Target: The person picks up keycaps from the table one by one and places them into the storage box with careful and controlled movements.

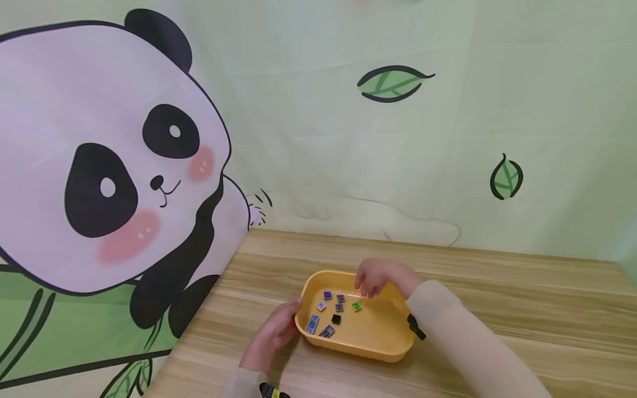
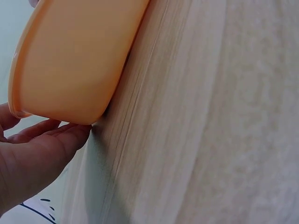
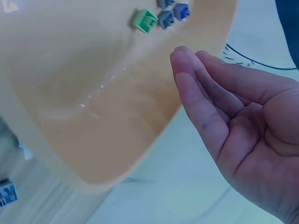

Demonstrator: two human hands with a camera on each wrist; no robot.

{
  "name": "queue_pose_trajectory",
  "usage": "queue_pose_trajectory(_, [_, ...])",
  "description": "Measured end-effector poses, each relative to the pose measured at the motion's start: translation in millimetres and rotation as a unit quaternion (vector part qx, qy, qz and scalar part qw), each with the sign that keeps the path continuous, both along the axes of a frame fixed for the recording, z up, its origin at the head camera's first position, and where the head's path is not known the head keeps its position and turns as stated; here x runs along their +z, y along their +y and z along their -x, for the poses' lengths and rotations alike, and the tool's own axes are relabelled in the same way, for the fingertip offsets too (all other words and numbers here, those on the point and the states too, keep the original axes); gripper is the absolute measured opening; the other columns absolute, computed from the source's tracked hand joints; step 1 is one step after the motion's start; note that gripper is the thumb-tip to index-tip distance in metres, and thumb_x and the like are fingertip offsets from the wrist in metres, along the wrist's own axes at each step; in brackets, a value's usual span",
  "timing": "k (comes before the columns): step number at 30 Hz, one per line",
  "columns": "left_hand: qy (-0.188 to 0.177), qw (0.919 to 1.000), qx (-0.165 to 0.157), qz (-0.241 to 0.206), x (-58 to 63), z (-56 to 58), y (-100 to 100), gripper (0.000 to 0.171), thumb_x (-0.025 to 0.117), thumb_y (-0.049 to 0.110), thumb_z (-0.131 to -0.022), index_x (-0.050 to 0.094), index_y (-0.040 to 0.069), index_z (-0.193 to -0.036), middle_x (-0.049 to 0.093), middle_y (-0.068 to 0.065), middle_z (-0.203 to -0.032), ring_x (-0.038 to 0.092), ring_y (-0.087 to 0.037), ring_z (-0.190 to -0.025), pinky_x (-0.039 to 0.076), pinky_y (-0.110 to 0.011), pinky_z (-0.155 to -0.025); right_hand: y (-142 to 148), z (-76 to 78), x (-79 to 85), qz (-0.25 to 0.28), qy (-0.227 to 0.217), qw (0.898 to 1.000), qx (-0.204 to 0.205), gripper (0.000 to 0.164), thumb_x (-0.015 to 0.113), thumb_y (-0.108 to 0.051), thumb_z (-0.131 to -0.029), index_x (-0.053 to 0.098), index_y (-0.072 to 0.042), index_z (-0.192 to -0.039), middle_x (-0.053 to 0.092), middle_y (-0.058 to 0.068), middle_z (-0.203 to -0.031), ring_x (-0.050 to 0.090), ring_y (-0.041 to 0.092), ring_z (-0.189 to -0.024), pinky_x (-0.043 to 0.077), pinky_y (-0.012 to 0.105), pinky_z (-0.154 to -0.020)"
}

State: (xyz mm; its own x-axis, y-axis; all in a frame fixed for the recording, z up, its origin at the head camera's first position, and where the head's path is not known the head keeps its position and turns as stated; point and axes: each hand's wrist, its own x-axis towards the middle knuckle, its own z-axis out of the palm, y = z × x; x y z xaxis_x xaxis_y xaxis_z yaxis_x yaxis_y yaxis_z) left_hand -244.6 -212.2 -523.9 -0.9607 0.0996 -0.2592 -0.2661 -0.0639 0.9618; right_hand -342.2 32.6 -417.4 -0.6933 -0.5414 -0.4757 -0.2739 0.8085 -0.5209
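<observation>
A yellow-orange plastic tray stands on the wooden table, with several small toy bricks in it. At its left end my left hand rests against the outer wall, one fingertip at the rim; in the left wrist view the thumb lies straight along the wall. Over the far side of the tray hovers my right hand, fingers pointing down, loosely bent, with nothing visible between the fingertips. Below them lies a green brick. Left of it are a white brick, a black brick and a blue brick.
Two longer bricks, one blue and one dark, lie in the tray's near left corner. Outside the tray, a grey-blue brick shows in the right wrist view. A panda-printed cloth borders the table at left.
</observation>
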Motion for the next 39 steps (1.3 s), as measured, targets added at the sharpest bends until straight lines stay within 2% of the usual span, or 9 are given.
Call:
queue_pose_trajectory(7, [0.004,1.0,-0.002,-0.001,-0.1,0.3,-0.2,0.055,0.031,0.021,-0.112,0.03,-0.018,-0.15,0.039,-0.035,-0.155,0.05,-0.022,-0.133,0.033,-0.045,-0.122,12.5,2.6,16.1,0.036,0.006,0.999,0.006,0.031,0.057,0.009,-0.094,0.069,0.004,-0.122,0.075,0.012,-0.102,0.07,0.016,-0.085,0.061,0.029,-0.081])
queue_pose_trajectory(11, [0.004,1.0,-0.005,0.0,-0.2,0.5,-0.8,0.056,0.032,0.023,-0.112,0.03,-0.018,-0.15,0.041,-0.034,-0.154,0.051,-0.021,-0.132,0.036,-0.041,-0.12,21.3,5.6,25.4,0.058,0.002,0.998,0.023,0.031,0.055,0.01,-0.095,0.067,0.008,-0.123,0.075,0.017,-0.109,0.071,0.019,-0.089,0.061,0.031,-0.083])
queue_pose_trajectory(17, [0.007,0.9999,-0.013,-0.004,0.3,0.8,-0.2,0.056,0.034,0.023,-0.112,0.03,-0.019,-0.15,0.045,-0.032,-0.151,0.055,-0.015,-0.125,0.042,-0.032,-0.111,33.8,3.5,39.7,0.065,0.001,0.997,0.051,0.031,0.055,0.008,-0.096,0.064,0.009,-0.126,0.074,0.02,-0.115,0.072,0.018,-0.092,0.061,0.03,-0.084])
queue_pose_trajectory(21, [0.004,1.0,-0.006,-0.005,1.1,0.4,0.3,0.056,0.033,0.022,-0.112,0.03,-0.019,-0.15,0.042,-0.033,-0.153,0.053,-0.018,-0.128,0.038,-0.039,-0.119,43.2,-1.4,49.2,0.087,0.004,0.995,0.056,0.032,0.055,0.007,-0.095,0.064,0.007,-0.127,0.073,0.02,-0.116,0.071,0.016,-0.092,0.06,0.029,-0.083])
queue_pose_trajectory(25, [0.001,1.0,0.001,-0.005,1.8,-0.1,1.1,0.055,0.031,0.02,-0.112,0.03,-0.018,-0.15,0.04,-0.035,-0.154,0.051,-0.021,-0.132,0.03,-0.049,-0.125,53.6,-8.4,57.8,0.119,0.001,0.992,0.049,0.032,0.059,0.001,-0.096,0.064,0.006,-0.127,0.072,0.021,-0.118,0.071,0.017,-0.097,0.061,0.033,-0.088])
queue_pose_trajectory(32, [0.001,1.0,0.002,-0.007,1.8,0.7,1.7,0.055,0.03,0.02,-0.112,0.028,-0.018,-0.151,0.036,-0.036,-0.156,0.046,-0.027,-0.138,0.026,-0.053,-0.127,73.1,-18.8,62.6,0.181,0.017,0.983,0.039,0.034,0.063,-0.006,-0.098,0.063,0.008,-0.129,0.07,0.025,-0.123,0.071,0.024,-0.108,0.06,0.039,-0.094])
queue_pose_trajectory(36, [-0.001,1.0,0.001,-0.006,1.4,0.3,1.5,0.055,0.031,0.02,-0.112,0.028,-0.018,-0.152,0.037,-0.036,-0.155,0.048,-0.025,-0.137,0.028,-0.051,-0.126,85.5,-25.8,62.9,0.215,0.034,0.976,0.027,0.035,0.061,-0.007,-0.1,0.061,0.009,-0.131,0.071,0.025,-0.122,0.07,0.028,-0.111,0.06,0.039,-0.094])
queue_pose_trajectory(39, [-0.001,1.0,0.001,-0.004,0.9,-0.2,1.0,0.055,0.032,0.021,-0.112,0.029,-0.017,-0.151,0.04,-0.035,-0.154,0.051,-0.021,-0.132,0.034,-0.043,-0.122,96.4,-30.9,62.7,0.234,0.049,0.971,0.013,0.036,0.06,-0.006,-0.1,0.06,0.012,-0.131,0.072,0.024,-0.12,0.07,0.028,-0.11,0.06,0.04,-0.093])
